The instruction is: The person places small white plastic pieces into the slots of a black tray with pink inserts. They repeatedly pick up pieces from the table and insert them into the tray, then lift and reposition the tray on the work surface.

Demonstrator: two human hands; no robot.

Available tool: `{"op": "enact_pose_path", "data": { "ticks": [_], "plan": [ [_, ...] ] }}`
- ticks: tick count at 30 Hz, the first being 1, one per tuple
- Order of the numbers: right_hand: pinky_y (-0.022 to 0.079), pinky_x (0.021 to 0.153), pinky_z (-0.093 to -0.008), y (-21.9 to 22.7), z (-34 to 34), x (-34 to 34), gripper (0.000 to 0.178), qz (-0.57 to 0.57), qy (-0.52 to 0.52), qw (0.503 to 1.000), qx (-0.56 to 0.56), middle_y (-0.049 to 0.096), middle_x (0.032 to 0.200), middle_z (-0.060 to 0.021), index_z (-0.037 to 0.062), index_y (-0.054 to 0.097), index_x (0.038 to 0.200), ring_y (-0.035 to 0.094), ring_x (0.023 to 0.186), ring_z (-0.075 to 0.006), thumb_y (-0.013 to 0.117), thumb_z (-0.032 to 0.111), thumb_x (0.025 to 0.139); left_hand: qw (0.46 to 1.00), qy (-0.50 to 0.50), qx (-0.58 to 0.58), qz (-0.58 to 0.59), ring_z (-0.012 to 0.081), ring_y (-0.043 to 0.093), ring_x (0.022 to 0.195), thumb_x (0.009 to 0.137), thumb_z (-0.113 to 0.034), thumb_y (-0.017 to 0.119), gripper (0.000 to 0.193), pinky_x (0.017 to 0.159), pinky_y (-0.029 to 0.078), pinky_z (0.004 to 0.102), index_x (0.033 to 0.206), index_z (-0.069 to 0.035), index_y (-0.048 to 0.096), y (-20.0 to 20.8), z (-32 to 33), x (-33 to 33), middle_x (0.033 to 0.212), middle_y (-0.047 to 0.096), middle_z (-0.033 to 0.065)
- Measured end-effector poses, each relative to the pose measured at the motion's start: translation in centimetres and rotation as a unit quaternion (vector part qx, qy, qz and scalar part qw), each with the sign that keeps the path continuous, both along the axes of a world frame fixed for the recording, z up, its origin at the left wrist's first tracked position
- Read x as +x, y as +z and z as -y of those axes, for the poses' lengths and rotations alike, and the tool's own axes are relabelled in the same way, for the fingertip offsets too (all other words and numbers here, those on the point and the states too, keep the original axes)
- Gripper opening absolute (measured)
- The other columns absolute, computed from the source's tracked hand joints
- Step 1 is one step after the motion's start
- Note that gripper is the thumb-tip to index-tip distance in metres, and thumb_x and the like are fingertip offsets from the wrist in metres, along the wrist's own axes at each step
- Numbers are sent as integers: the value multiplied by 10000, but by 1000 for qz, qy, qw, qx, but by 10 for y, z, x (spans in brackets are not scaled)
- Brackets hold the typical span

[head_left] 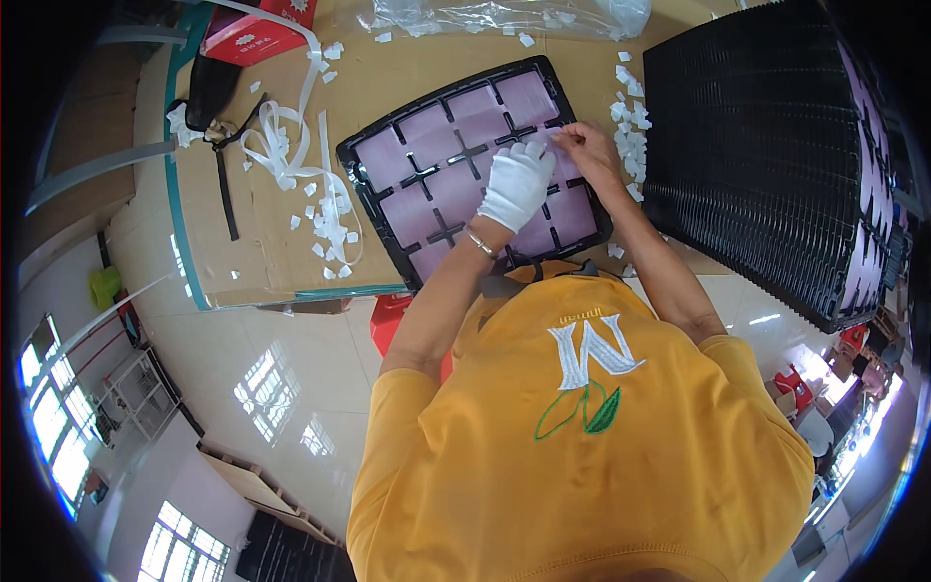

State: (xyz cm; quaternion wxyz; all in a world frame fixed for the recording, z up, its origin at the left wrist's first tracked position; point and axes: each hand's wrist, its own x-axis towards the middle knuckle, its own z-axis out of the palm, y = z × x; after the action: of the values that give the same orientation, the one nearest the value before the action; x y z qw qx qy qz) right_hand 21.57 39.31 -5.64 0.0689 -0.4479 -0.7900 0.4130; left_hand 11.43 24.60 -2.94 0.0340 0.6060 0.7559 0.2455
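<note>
A black plastic tray (468, 153) lies tilted in front of me, its compartments split by cross-shaped ribs. Flat purple pieces (417, 131) fill these compartments. My left hand (519, 184), in a white glove, rests low over the right part of the tray, fingers curled and their tips hidden below. Close beside it, my bare right hand (589, 152) pinches over the tray's right side, thumb and forefinger together. Whatever is between those fingertips is too small to make out.
Nested black trays (756, 145) form a tall stack at the right. White paper scraps (630, 145) are scattered beside it. On the left lie a tangled white strip (281, 145) and more scraps. A red box (257, 37) and clear plastic bag (514, 15) sit at the back.
</note>
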Motion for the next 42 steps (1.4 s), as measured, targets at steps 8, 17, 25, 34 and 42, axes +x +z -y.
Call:
{"op": "enact_pose_path", "data": {
  "ticks": [8, 17, 25, 34, 42],
  "plan": [
    [501, 735, -330, 6, 1, -5, 175, -34, 6, 999, -26, 649, 855, -40, 78, 692, 877, 631, 769, -181, 761, 214, 792, 1000, -8, -21, -4, 293, 632, 843, 783, -159, 656, 108, 684, 489, 430, 864, -92, 630, -3, 0, 3, 1012, 653, 98],
    [504, 726, -329, 8, -4, -6, 162, -31, -35, 999, -28, 661, 850, -25, 104, 681, 885, 632, 755, -172, 748, 229, 805, 999, -14, -39, -24, 280, 629, 843, 789, -165, 644, 104, 680, 484, 417, 871, -101, 632, -5, 0, 5, 1000, 648, 89],
    [470, 723, -425, 21, -1, -8, 123, 26, 24, 988, 149, 639, 846, -26, 138, 670, 877, 646, 797, -249, 727, 235, 828, 987, 26, -147, -54, 241, 650, 761, 793, -129, 618, 221, 599, 496, 382, 1009, -87, 594, 7, -20, 10, 844, 625, 79],
    [487, 739, -395, 38, -5, 11, 123, 6, -16, 990, 140, 655, 873, -46, 107, 658, 918, 652, 794, -243, 698, 208, 859, 972, 36, -198, -121, 249, 669, 636, 856, -160, 577, 385, 484, 456, 409, 1219, -31, 565, -9, -35, 20, 804, 646, 81],
    [469, 769, -429, 41, 13, 33, 138, -8, -7, 991, 135, 653, 926, -65, 108, 652, 987, 649, 838, -278, 674, 174, 868, 957, 5, -278, -79, 234, 696, 657, 863, -149, 573, 401, 480, 452, 411, 1244, -26, 540, 2, -50, 16, 840, 680, 105]
  ]
}}
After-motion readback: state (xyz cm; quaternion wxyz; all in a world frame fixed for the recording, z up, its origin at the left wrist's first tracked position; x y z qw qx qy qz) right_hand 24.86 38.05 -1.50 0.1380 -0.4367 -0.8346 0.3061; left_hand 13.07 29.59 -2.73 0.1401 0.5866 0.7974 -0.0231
